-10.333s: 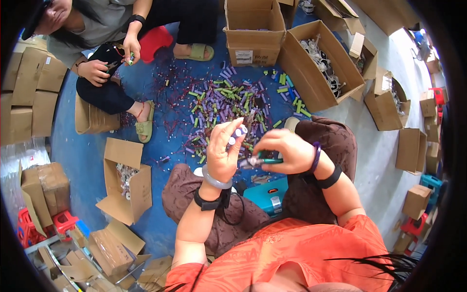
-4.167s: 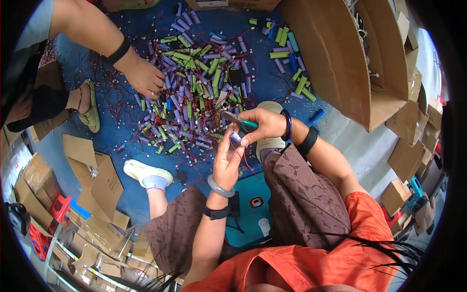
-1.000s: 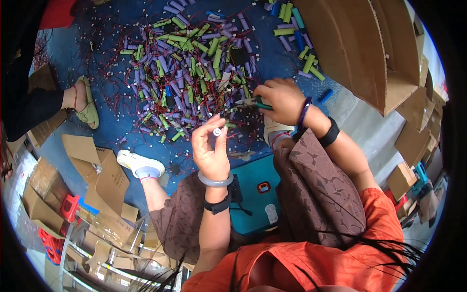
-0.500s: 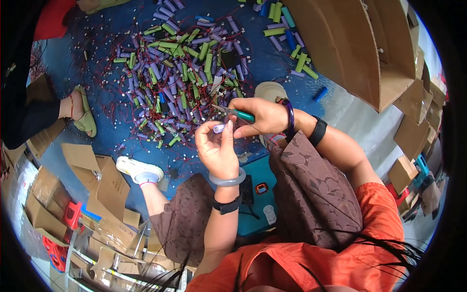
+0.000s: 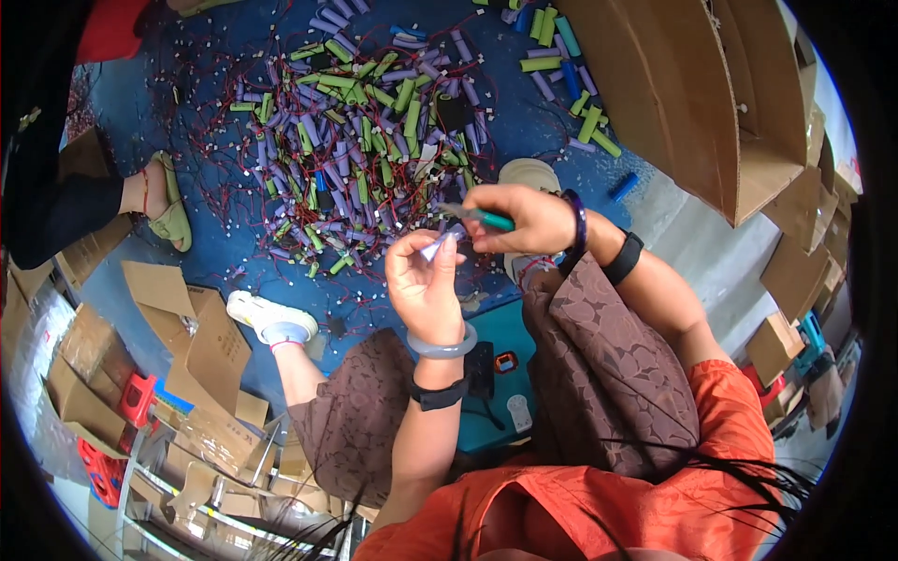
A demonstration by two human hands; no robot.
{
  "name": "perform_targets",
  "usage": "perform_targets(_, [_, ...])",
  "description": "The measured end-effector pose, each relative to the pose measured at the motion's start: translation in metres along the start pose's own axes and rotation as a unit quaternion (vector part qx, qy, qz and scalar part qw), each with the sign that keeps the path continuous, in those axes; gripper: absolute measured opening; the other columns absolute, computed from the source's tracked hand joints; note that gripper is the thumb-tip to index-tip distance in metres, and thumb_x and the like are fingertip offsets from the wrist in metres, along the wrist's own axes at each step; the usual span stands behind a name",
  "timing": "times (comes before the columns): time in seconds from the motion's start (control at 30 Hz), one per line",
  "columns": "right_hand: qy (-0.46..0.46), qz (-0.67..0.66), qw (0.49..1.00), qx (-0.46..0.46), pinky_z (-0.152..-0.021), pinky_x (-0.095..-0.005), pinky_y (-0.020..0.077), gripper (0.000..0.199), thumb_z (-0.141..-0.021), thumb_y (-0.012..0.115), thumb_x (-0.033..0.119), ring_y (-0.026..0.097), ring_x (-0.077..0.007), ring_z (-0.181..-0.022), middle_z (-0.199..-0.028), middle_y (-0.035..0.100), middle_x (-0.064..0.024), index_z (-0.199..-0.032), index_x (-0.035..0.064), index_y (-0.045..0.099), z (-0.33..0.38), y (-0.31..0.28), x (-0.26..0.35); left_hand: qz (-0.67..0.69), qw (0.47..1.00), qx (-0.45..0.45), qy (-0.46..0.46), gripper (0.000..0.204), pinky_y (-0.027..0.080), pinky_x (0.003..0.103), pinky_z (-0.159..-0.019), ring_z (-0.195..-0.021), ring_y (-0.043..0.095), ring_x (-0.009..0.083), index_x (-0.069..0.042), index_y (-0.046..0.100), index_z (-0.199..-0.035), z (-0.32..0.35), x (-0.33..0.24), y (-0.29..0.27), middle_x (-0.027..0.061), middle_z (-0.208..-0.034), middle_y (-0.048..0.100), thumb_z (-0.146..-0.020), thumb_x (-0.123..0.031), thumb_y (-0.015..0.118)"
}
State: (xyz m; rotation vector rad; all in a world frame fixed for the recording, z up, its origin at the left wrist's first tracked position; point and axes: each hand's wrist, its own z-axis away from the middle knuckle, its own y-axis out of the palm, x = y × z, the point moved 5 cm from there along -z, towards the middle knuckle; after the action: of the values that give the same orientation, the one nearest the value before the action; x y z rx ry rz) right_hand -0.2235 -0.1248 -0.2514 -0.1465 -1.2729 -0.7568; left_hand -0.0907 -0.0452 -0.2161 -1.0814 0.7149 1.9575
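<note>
Pinched between the thumb and fingers of my left hand [image 5: 423, 290] is a purple cylindrical battery cell [image 5: 434, 249]. My right hand [image 5: 531, 221] is closed round a green-handled tool [image 5: 496, 222] with a slim metal tip, whose exact kind I cannot make out. The tip points left, close above the cell. Both hands are near each other, over the near right side of a heap of purple and green battery cells [image 5: 351, 89]. Thin red wires with small white connectors run all through the heap.
A large open cardboard box [image 5: 673, 103] stands at the far right, with loose cells and a blue cell [image 5: 625, 186] beside it. Another person's foot in a green sandal [image 5: 170, 210] is at left. Smaller cartons [image 5: 201, 351] stand lower left. A teal box [image 5: 500, 402] lies between my knees.
Both hands have shifted slightly right. The cell in my left hand has tilted, and the tool's tip has moved right, still near the cell. The whole view has shifted a little.
</note>
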Motion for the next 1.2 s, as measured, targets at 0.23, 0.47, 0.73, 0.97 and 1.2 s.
perform_targets(0.23, [-0.005,-0.078,0.997,0.008,-0.073,-0.0243,0.0426,0.022,-0.084,0.072,0.007,0.047,-0.0061,-0.082,-0.085,0.051,0.0034,-0.094,0.0054,0.054,0.009,-0.018,0.013,-0.081,0.953,0.233,-0.178,0.029,0.053,0.025,-0.065,-0.081,0.063,0.0133,0.0,0.054,-0.122,0.012,0.028,0.011,0.0082,-0.101,0.064,-0.097,-0.014,0.059])
perform_targets(0.47, [0.123,-0.019,0.958,-0.259,-0.074,-0.0325,0.0487,0.036,-0.086,0.07,0.035,0.06,-0.0187,-0.079,-0.089,0.062,-0.0059,-0.104,0.0065,0.059,0.021,-0.054,-0.016,-0.007,0.983,0.122,-0.134,0.02,0.055,0.03,-0.066,-0.08,0.068,0.0205,-0.004,0.052,-0.111,0.002,0.012,0.006,0.0178,-0.105,0.067,-0.1,-0.02,0.053])
perform_targets(0.73, [-0.053,0.381,0.916,-0.114,-0.082,-0.0428,0.0443,0.035,-0.074,0.075,0.02,0.058,-0.0303,-0.094,-0.093,0.06,-0.007,-0.105,0.0129,0.061,0.019,-0.015,0.009,-0.101,0.993,0.014,-0.064,0.021,0.053,0.023,-0.056,-0.078,0.068,0.0178,-0.002,0.053,-0.115,-0.011,0.005,-0.008,0.0149,-0.104,0.066,-0.097,-0.012,0.057])
perform_targets(0.97, [-0.065,0.458,0.878,-0.119,-0.081,-0.0418,0.0428,0.042,-0.068,0.078,0.02,0.057,-0.0281,-0.097,-0.097,0.06,-0.0056,-0.106,0.0149,0.061,0.012,-0.01,0.02,-0.167,0.986,0.021,0.008,0.023,0.05,0.02,-0.055,-0.079,0.067,0.0133,-0.001,0.055,-0.115,-0.005,0.007,-0.009,0.0083,-0.102,0.066,-0.093,-0.002,0.061])
perform_targets(1.2, [-0.065,0.471,0.872,-0.113,-0.076,-0.0412,0.0464,0.036,-0.069,0.077,0.02,0.061,-0.0276,-0.09,-0.09,0.062,-0.0057,-0.102,0.0135,0.063,0.012,-0.008,0.021,-0.187,0.982,0.028,0.019,0.026,0.052,0.022,-0.07,-0.085,0.066,0.0114,-0.001,0.056,-0.116,-0.002,0.009,-0.012,0.0068,-0.101,0.066,-0.091,0.0,0.063])
